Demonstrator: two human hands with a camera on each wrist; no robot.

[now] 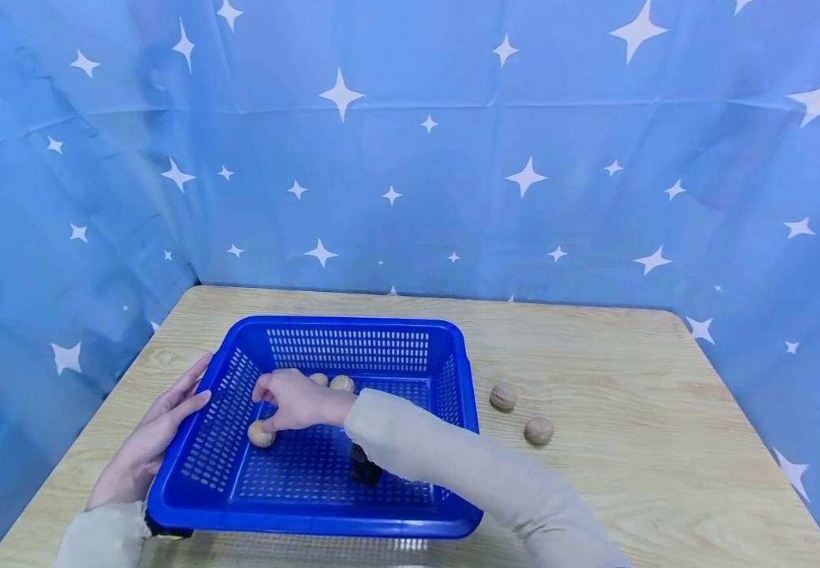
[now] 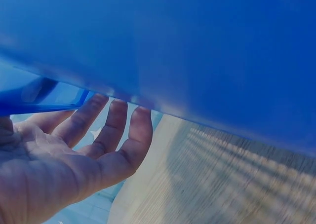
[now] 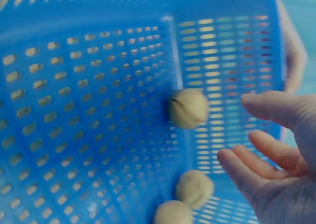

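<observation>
A blue plastic basket with slotted walls stands on the table. My left hand holds it at the left side, with bent fingertips against the rim's underside in the left wrist view. My right hand reaches inside, its fingers loosely spread in the right wrist view. Beside those fingers, a walnut lies by the basket's end wall, apart from the hand. Two more walnuts, one and another, lie close together in the basket; the right hand and sleeve partly cover them in the head view.
Two walnuts, one and another, lie on the wooden table right of the basket. A blue curtain with white stars hangs behind and along the sides. Black wrist gear sits under the right forearm.
</observation>
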